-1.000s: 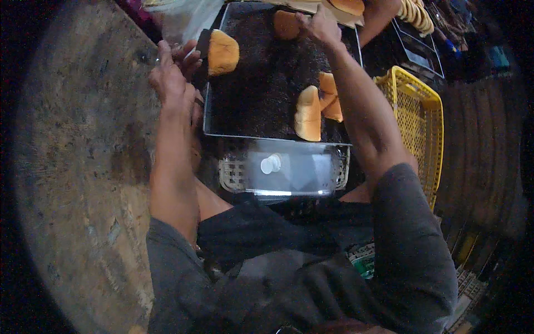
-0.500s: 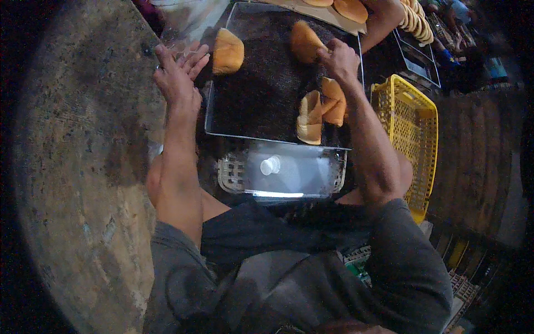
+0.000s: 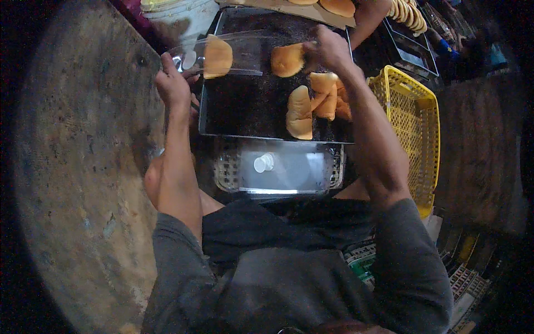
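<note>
Seen from above, a seated person in a grey shirt reached both bare arms forward over a dark metal baking tray [image 3: 245,106] dusted with crumbs. The left hand [image 3: 173,83] was closed around the open end of a clear plastic bag [image 3: 233,53], holding it stretched sideways over the tray's far left corner; one golden bread bun [image 3: 217,55] sat inside the bag near that hand. The right hand [image 3: 329,49] was curled around a second bun [image 3: 287,59] at the bag's far opening, fingers wrapped over its right side, the bun touching or just beside the plastic edge. Below the right wrist, a small cluster of loose buns [image 3: 314,103] lay on the tray's right half, some tilted against one another. Nearer the body, just beyond the tray's front edge, a pale slotted plastic basket [image 3: 278,170] held flat clear sheets and two small white discs. A yellow plastic crate [image 3: 414,122] stood to the right of the tray. At the far edge, more buns rested on a board [image 3: 289,6], and a white bucket [image 3: 178,14] stood at the upper left. A worn, mottled floor [image 3: 83,167] spread out on the left.
</note>
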Demonstrator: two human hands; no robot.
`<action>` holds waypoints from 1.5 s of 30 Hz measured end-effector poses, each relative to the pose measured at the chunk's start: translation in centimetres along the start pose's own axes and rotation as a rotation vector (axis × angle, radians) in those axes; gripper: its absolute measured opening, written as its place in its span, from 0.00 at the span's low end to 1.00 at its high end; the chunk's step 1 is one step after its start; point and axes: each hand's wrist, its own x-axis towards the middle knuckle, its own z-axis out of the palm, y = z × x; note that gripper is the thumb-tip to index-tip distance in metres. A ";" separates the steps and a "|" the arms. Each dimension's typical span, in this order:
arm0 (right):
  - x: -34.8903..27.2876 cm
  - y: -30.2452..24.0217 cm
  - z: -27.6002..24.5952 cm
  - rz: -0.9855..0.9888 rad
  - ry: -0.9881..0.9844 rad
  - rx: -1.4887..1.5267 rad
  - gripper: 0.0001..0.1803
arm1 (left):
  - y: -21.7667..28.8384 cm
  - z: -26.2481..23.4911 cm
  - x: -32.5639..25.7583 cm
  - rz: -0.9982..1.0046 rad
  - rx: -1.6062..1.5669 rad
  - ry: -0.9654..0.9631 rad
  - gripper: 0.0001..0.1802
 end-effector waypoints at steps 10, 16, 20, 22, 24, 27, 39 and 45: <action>-8.8 3.0 -9.2 0.102 -0.004 1.017 0.31 | 0.8 3.1 -3.5 -0.016 -0.117 -0.219 0.36; -9.3 3.0 -7.7 0.071 0.062 1.169 0.32 | 2.9 5.0 -8.3 0.022 -0.202 -0.241 0.33; -11.1 5.3 -10.0 0.135 0.081 1.245 0.27 | 4.6 3.9 -6.7 0.182 0.000 -0.131 0.31; -11.8 6.0 -10.5 0.123 0.130 1.251 0.27 | 6.0 3.9 -6.8 0.298 0.186 -0.136 0.30; -12.4 6.4 -10.9 0.143 0.136 1.275 0.27 | 6.8 4.0 -6.5 0.270 0.230 -0.158 0.30; -13.0 6.3 -11.6 0.160 0.099 1.280 0.27 | 6.6 3.1 -4.8 0.308 0.168 -0.318 0.29; -11.7 1.4 -8.1 0.063 0.285 1.429 0.29 | 5.9 10.9 -15.2 0.055 -0.490 -0.561 0.31; -13.9 -3.4 -10.1 -0.470 0.757 0.421 0.20 | 6.6 10.8 -15.6 -0.310 -0.944 -0.424 0.48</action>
